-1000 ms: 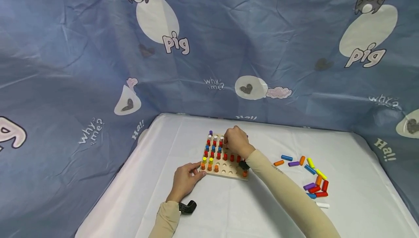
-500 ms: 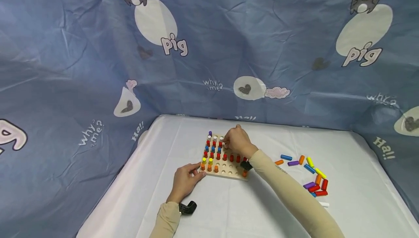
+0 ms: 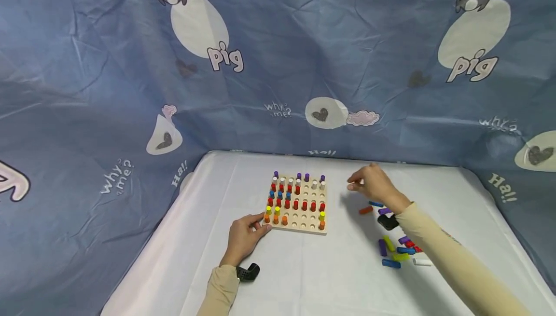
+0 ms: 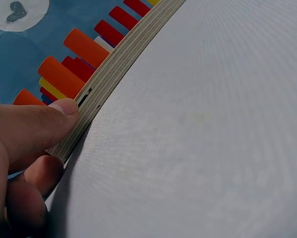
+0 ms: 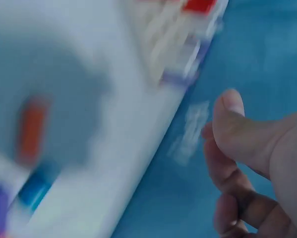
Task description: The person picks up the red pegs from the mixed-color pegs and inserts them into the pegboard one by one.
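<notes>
A wooden pegboard (image 3: 299, 230) lies on the table with rows of orange, yellow, red, blue, white and purple pegs standing in its holes. My left hand (image 3: 242, 239) grips its near left corner. In the left wrist view the thumb (image 4: 64, 108) presses on the board's edge beside upright orange pegs, with the other fingers curled below. To the right of the board my right hand (image 3: 374, 182) hovers in the air, fingers loosely bent. Nothing shows between its thumb and fingers in the right wrist view. An orange peg (image 3: 366, 210) lies on the table nearest below it.
Loose pegs are scattered right of the board, among them a purple peg (image 3: 382, 247), a blue peg (image 3: 391, 263) and a white peg (image 3: 422, 262). My right forearm partly covers them. A blue patterned curtain (image 3: 260, 79) hangs behind the white table (image 3: 339, 277).
My right hand has left the board and moved right, above the loose pegs. A red peg now shows where that hand was. The left hand has stayed at the corner.
</notes>
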`<move>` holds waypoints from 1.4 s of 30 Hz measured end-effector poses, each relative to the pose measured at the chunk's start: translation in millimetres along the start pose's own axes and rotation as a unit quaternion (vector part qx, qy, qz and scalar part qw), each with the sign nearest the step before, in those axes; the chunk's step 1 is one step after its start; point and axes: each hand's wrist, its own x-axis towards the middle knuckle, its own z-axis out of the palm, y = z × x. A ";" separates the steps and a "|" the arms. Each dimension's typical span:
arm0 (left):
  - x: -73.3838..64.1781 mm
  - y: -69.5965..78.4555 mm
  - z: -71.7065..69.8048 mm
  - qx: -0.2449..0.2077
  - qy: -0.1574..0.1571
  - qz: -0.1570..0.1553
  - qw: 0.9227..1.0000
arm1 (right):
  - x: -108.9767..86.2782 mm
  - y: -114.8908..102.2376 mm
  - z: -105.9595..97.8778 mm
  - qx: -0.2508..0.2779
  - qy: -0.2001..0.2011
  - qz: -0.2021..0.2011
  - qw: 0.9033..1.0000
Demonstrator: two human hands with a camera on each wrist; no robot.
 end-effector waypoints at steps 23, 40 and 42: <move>3.2 2.7 -1.0 -0.006 -0.010 -0.029 1.000 | -193.3 94.2 -26.2 0.046 -0.040 0.293 0.954; -1.2 1.2 1.4 -0.015 -0.001 -0.012 1.000 | -200.0 92.5 -9.5 0.080 -0.060 0.352 0.931; -0.5 1.6 1.3 -0.011 -0.003 -0.014 1.000 | -200.0 91.7 -10.7 0.083 -0.062 0.357 0.928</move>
